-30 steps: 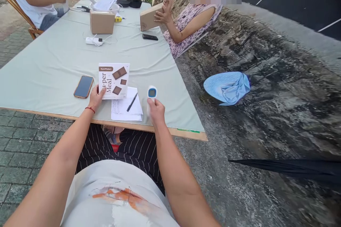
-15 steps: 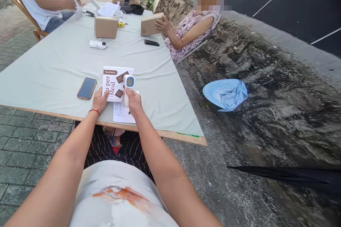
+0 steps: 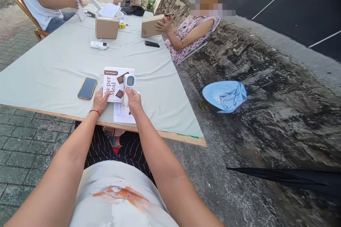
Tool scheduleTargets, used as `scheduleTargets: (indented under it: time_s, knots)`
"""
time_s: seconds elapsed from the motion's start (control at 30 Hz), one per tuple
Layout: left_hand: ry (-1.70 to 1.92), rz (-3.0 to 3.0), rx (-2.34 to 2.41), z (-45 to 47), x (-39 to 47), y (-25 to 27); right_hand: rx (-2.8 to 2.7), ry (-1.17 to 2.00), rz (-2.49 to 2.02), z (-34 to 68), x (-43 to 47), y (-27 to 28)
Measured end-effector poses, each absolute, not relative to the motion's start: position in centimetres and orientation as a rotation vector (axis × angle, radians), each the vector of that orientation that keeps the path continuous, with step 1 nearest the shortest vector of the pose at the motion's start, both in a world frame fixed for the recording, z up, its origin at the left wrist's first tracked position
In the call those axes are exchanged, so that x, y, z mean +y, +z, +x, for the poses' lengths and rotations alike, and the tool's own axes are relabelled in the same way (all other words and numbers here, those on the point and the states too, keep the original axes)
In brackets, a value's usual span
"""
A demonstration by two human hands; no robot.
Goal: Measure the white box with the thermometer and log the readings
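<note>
My left hand is closed on the lower left edge of a white box marked "NutriMotion" and "Meal", its thumb on the printed front. In my right hand is a white infrared thermometer with a blue-rimmed display facing me, gripped by the handle in front of the box's right side. Under the box, a printed paper sheet lies at the near table edge. A smartphone lies flat just left of my left hand.
The cloth-covered table holds a brown carton, a white device with a cable and a black phone. A person at right holds another carton; two more people sit farther back. A blue hat lies beyond the right edge.
Both my hands, the box and the thermometer stay nearly still. A dark pen now shows at the hand of the person on the right. The white sheet held at far left has turned more edge-on.
</note>
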State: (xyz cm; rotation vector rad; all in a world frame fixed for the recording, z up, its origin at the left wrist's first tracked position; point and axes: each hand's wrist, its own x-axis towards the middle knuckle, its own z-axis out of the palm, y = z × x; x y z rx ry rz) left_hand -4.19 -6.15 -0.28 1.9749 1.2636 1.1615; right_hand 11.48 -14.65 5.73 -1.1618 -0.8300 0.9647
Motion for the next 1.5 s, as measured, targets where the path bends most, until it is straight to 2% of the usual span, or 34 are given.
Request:
scheduleTargets:
  time_s: [0.37,0.77,1.07,1.4,1.5]
  knots:
    - [1.191,1.940,1.226,-4.3,-6.4,0.3,-0.764,1.018,-1.170,10.9,-15.5,7.2]
    - [1.256,1.874,1.103,-4.5,-6.0,0.6,-0.613,1.024,-1.263,11.5,-24.2,5.4]
    - [1.268,1.885,1.121,-4.8,-5.7,1.5,-0.666,0.835,-1.411,13.3,-27.7,4.5]
    - [1.310,1.884,1.044,-4.8,-6.0,2.2,-0.648,0.804,-1.395,14.9,-27.7,3.4]
    - [1.327,1.848,0.982,-4.7,-5.7,1.8,-0.748,0.649,-1.574,17.0,-26.5,2.1]
